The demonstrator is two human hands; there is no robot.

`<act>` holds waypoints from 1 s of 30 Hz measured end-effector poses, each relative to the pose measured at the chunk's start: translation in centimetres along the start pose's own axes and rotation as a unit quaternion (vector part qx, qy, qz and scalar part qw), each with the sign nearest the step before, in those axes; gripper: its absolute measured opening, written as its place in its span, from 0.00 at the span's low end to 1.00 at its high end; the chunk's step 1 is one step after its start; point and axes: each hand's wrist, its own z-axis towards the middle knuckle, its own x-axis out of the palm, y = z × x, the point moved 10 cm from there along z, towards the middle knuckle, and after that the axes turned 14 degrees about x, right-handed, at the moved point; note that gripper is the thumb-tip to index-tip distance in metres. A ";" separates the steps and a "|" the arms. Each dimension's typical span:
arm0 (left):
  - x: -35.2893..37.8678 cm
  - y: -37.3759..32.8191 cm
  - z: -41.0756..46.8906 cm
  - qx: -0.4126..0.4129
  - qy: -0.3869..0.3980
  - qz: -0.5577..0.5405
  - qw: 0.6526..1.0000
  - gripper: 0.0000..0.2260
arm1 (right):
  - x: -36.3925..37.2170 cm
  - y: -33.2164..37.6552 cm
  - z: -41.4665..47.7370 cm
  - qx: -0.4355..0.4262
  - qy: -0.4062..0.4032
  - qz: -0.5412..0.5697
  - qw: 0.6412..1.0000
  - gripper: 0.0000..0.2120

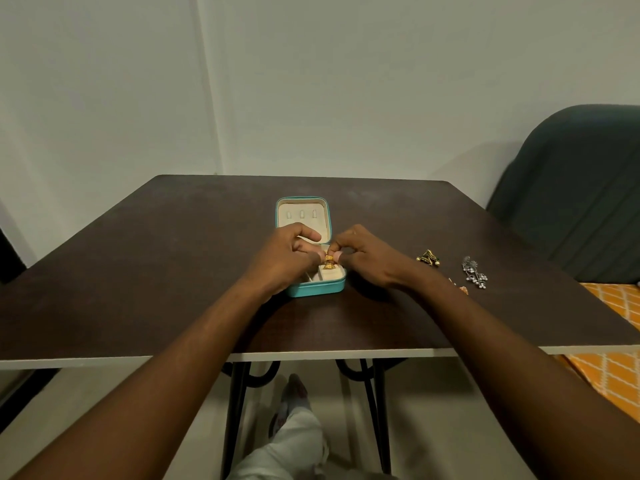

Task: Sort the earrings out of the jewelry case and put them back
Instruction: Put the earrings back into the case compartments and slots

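Observation:
A small teal jewelry case (313,289) lies open in the middle of the dark table (173,271), its cream-lined lid (301,213) tilted up at the back. Over the case's right compartments both hands meet on a gold bell-shaped earring (329,263). My left hand (284,258) pinches it from the left, my right hand (363,258) from the right. To the right on the table lie a dark gold-and-green earring pair (428,258), a silver dangling pair (475,271) and a small orange-gold piece (462,289) partly hidden by my right forearm.
A dark green upholstered chair (575,188) stands at the table's right rear. An orange patterned cloth (609,368) lies low at the right. The table's front edge (346,355) is close to me, with black metal legs and my leg beneath. A pale wall stands behind.

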 end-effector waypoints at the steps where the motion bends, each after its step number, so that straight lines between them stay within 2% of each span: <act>1: 0.0 0.0 -0.1 0.000 -0.003 -0.003 1.000 0.12 | -0.2 0.2 -0.1 -0.003 -0.002 0.005 1.000 0.10; 8: -0.1 0.5 -0.2 -0.002 -0.021 0.000 1.000 0.13 | -0.9 -0.1 -0.1 0.003 -0.088 -0.017 0.996 0.01; 14: 0.0 1.1 -0.2 -0.013 -0.035 0.012 0.999 0.14 | -1.9 0.4 -0.1 0.030 -0.147 -0.026 0.988 0.10; 19: 0.3 1.3 0.1 -0.021 -0.044 0.014 0.999 0.15 | -1.7 2.6 -0.1 0.026 -0.160 -0.092 0.983 0.13; 25: 0.1 0.6 -0.2 -0.013 -0.065 0.015 0.998 0.12 | -1.4 3.0 0.6 0.065 -0.156 -0.145 0.975 0.14; 30: -0.6 0.8 -0.4 0.000 -0.077 0.034 0.996 0.12 | -1.8 2.0 0.5 0.079 -0.161 -0.086 0.980 0.07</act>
